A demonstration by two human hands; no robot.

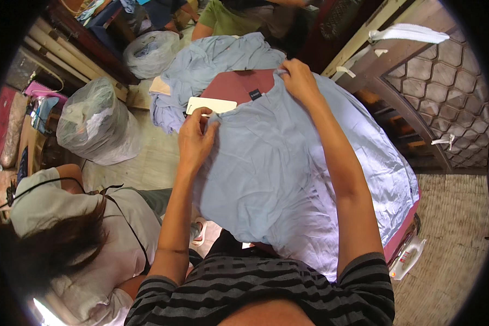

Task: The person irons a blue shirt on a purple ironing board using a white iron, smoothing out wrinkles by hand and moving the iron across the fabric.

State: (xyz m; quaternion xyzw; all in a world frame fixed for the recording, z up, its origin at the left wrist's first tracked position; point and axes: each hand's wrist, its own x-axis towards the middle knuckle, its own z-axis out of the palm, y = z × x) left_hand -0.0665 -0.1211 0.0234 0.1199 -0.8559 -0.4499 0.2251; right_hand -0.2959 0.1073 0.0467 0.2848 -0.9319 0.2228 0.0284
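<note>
A light blue garment (255,163) lies spread over a maroon padded board (228,84) in front of me. My left hand (196,136) pinches the garment's upper edge at the left. My right hand (300,81) grips the same edge farther right, its fingertips partly hidden by the fabric. Between the hands, a small dark label (255,95) sits at the edge. A cream-coloured flat card (212,105) lies on the board just beyond my left fingers. More pale blue cloth (358,146) drapes over the board's right side.
More blue garments (217,57) are heaped at the board's far end. Clear plastic bags (98,122) of cloth stand on the left. A person (92,228) sits close on my left. A white appliance (407,259) stands at the board's near right edge, below a metal lattice gate (445,87).
</note>
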